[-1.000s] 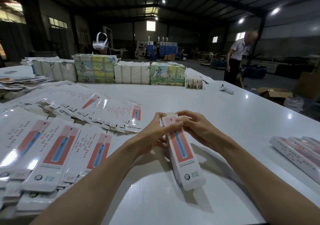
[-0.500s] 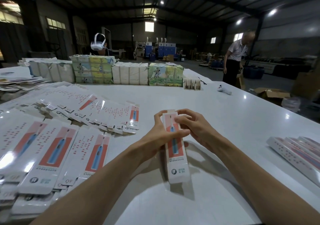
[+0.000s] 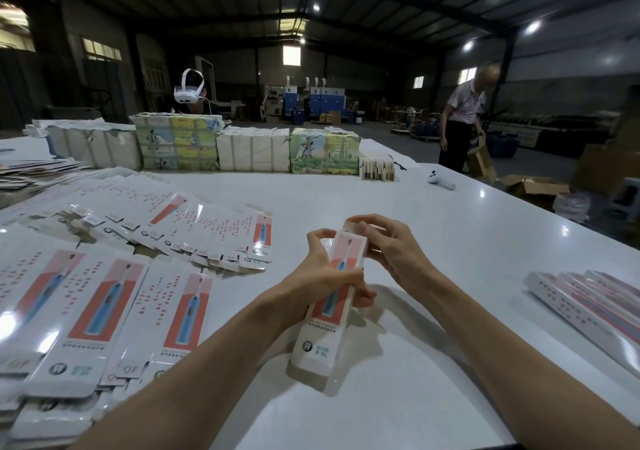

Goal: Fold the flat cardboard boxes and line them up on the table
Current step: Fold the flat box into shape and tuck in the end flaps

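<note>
A long white toothbrush box point(image 3: 320, 335) with a red panel is held up over the white table point(image 3: 433, 228), its near end low and its far end raised. My left hand point(image 3: 323, 276) grips the box round its middle. My right hand point(image 3: 388, 248) pinches the top flap at the far end. Flat unfolded boxes point(image 3: 104, 304) lie fanned out in overlapping rows on the left. Several folded boxes point(image 3: 588, 304) lie side by side at the right edge.
Stacked bundles of printed packs point(image 3: 242, 148) line the table's far edge. A white controller point(image 3: 440, 181) lies at the far right. One person wearing a headset point(image 3: 189, 91) sits behind the bundles; another person point(image 3: 462, 120) stands by open cartons point(image 3: 533, 186) on the floor.
My left hand slid from the box's top down to its middle. The box tilted up, and my right hand stayed at the top flap.
</note>
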